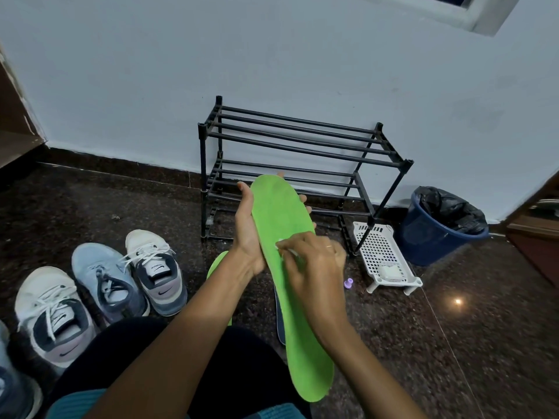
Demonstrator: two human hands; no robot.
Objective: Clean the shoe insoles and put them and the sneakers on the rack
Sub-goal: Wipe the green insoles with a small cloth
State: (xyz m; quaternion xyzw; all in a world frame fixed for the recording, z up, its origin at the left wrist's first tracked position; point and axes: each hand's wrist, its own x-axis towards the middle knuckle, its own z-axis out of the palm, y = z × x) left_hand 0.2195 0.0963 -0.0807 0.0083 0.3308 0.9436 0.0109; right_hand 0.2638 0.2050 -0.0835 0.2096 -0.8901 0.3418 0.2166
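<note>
Lap (145,352) and both forearms crowd the bottom of the frame, and over them the green insole (281,213) runs lengthwise, heel at lower centre-right, toe up at centre pointing toward the black rack (302,140). Left hand (248,234) clasps the toe half from its left edge, fingers wrapped behind. Right hand (314,261) pinches a small white thing (282,241), cloth or brush, can't tell, against the insole's middle, so I'd say the next stroke is the right hand's, along that axis.
</note>
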